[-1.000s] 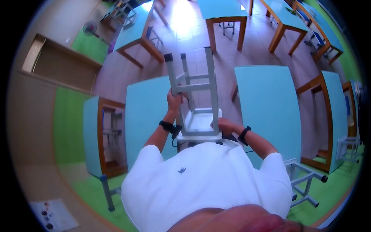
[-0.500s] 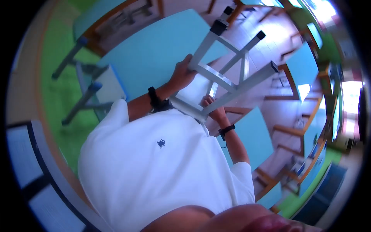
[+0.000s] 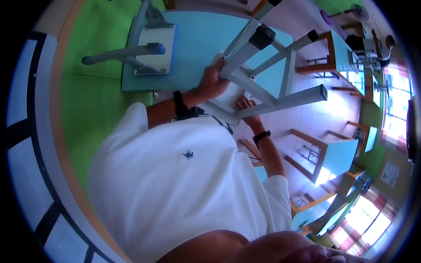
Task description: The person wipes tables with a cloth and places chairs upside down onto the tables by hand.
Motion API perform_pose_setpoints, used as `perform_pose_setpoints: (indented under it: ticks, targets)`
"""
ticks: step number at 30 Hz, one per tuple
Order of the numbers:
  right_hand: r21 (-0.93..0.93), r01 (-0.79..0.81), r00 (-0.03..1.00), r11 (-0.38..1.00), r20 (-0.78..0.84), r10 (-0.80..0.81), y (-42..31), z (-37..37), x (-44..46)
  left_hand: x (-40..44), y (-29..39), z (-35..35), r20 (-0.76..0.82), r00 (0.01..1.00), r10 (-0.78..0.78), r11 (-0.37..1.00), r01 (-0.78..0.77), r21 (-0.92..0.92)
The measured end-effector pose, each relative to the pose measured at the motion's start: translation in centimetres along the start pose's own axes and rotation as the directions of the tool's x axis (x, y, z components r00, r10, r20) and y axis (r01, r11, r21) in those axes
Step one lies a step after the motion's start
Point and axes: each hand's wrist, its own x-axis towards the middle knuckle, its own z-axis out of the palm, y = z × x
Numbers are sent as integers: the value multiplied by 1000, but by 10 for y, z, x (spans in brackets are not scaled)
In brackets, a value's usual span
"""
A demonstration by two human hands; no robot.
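Note:
A stool (image 3: 254, 83) with grey metal legs and black foot caps is held in front of my chest, its legs pointing up and away and the pale underside of its seat towards me. My left hand (image 3: 213, 81) is closed round the frame near one leg. Lower down, my right hand (image 3: 247, 109) has its fingers curled at the frame by the seat; part of its grip is hidden. Beyond the stool is a teal table (image 3: 193, 48). Another stool (image 3: 153, 50) lies upturned on the table's left part, legs up.
Several teal-topped wooden tables (image 3: 340, 155) stand on the right, some with stools under or on them. A person (image 3: 368, 46) is at the far upper right, near a fan (image 3: 359, 13). A green wall (image 3: 92, 79) runs along my left.
My view has turned, so the table and its upturned stool sit differently in the picture. The held stool has tilted slightly, still in both hands. Another person has come into view.

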Motion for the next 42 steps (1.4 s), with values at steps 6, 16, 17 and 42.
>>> perform_pose_setpoints:
  ticks: [6, 16, 17, 42]
  targets:
    - [148, 113, 980, 982, 148, -135, 29, 36, 27, 9, -9, -13, -122, 971, -204, 977, 210, 45]
    - [235, 252, 939, 939, 177, -296, 41, 29, 55, -2, -18, -24, -306, 930, -204, 975, 220, 18]
    - [236, 267, 935, 934, 171, -310, 38, 23, 57, -5, -16, -24, -301, 924, -237, 968, 252, 10]
    - [398, 131, 815, 908, 478, -327, 47, -5, 89, -59, -4, 4, -352, 907, -229, 963, 265, 55]
